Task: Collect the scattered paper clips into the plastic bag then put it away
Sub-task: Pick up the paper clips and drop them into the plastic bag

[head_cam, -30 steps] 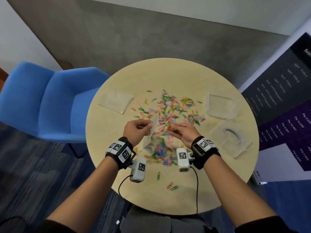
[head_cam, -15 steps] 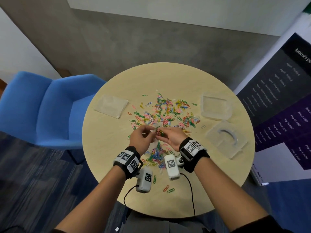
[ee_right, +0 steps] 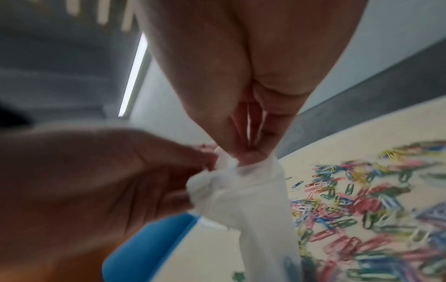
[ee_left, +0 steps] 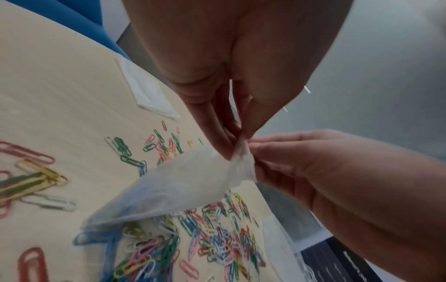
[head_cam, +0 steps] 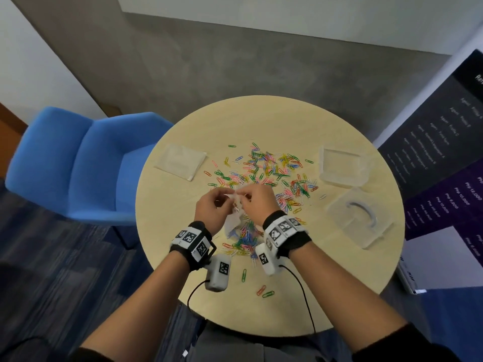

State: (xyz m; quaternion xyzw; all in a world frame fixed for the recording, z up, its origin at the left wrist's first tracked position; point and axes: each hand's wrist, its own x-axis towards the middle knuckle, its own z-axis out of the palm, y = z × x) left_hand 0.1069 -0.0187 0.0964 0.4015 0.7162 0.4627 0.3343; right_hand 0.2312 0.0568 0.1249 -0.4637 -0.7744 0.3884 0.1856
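Both hands closer together vs 1 s ago: right hand point(head_cam: 257, 202) off paper clips point(head_cam: 271, 173), now at plastic bag point(ee_left: 183, 188) top. Bag hangs above table point(head_cam: 183, 212), contents unclear, blurred. Left hand point(head_cam: 212, 208) and right pinch its bunched mouth.

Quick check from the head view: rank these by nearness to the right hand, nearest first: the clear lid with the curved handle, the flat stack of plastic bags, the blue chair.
From the right hand:
1. Clear lid with the curved handle, on the table to its right.
2. Flat stack of plastic bags, on the table's far left part, beyond the left hand.
3. Blue chair, off the table to the left.
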